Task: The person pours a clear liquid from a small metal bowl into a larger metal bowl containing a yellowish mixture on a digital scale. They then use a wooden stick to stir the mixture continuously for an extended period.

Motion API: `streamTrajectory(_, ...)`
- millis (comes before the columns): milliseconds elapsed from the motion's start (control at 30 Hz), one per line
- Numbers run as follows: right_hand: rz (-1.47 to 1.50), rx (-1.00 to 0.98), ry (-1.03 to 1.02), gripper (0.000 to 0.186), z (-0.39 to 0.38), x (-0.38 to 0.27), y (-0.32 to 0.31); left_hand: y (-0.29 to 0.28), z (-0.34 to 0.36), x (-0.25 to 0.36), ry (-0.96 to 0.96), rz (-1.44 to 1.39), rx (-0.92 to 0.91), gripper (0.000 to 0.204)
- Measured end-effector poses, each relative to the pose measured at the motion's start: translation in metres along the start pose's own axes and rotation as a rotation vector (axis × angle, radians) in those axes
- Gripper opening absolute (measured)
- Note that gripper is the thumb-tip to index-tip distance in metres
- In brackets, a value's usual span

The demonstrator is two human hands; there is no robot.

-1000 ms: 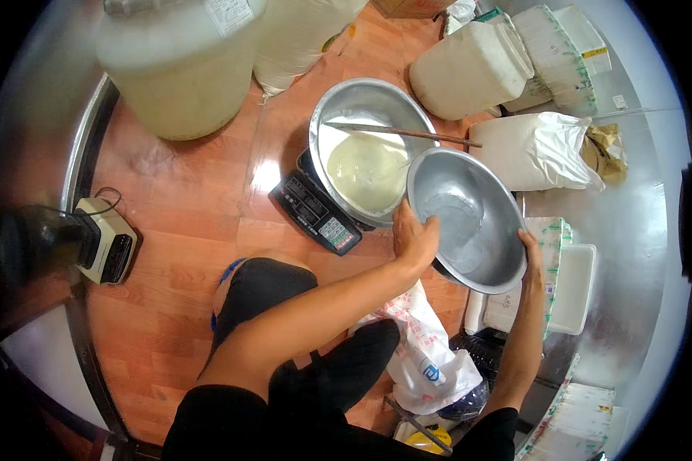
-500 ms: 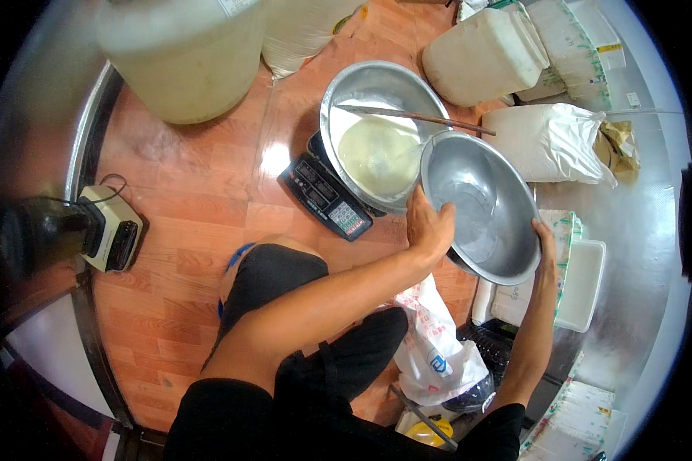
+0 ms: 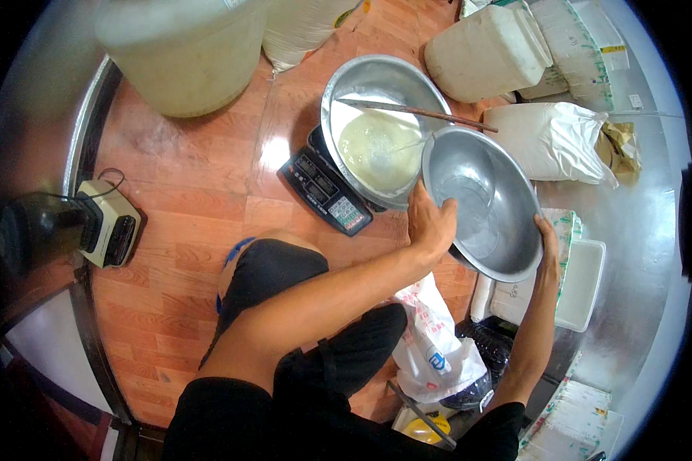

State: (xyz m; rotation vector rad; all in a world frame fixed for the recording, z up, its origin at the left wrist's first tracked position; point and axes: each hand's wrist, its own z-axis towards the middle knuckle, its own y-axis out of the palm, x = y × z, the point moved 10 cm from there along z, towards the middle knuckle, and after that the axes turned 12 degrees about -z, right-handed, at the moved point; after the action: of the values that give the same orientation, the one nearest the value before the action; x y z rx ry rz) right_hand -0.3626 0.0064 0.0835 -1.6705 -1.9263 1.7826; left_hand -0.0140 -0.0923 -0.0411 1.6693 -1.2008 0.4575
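Both hands hold a tilted steel bowl (image 3: 507, 230). My left hand (image 3: 432, 224) is closed on its near left rim, thumb toward the inside. My right hand (image 3: 547, 237) grips the right rim. The tilted bowl's upper left lip hangs over a larger steel basin (image 3: 388, 73), and a thin stream of clear liquid runs from the lip. A pale yellow liquid (image 3: 365, 146) with a rippled surface lies in the basin, white material along its upper side. Across the basin rests a long brown stick (image 3: 430, 113). Beneath stands a black digital scale (image 3: 321, 188), its platform mostly hidden.
A big whitish barrel (image 3: 184, 61) stands at the upper left, beside a full sack (image 3: 296, 34). On the far right are a plastic jug (image 3: 484, 54) and a white sack (image 3: 542, 142). A blender base (image 3: 111, 227) sits left. Near my knees lies a white plastic bag (image 3: 438, 353).
The liquid in the basin now ripples and bubbles, and a thin stream shows at the bowl's lip. My hands keep the same hold; the view has shifted slightly.
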Motion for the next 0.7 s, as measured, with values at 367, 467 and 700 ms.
streamTrajectory(367,0.027,0.001,0.013,0.050,0.008,0.003,-0.005,0.000,0.000,-0.004,-0.032,-0.009,-0.013,0.069)
streamTrajectory(467,-0.004,0.032,0.024,0.050,0.005,-0.004,-0.006,0.000,0.000,-0.003,-0.031,-0.011,-0.009,0.070)
streamTrajectory(700,-0.001,0.009,0.003,0.054,0.009,-0.002,-0.010,-0.005,-0.001,-0.002,0.060,0.020,0.098,0.055)
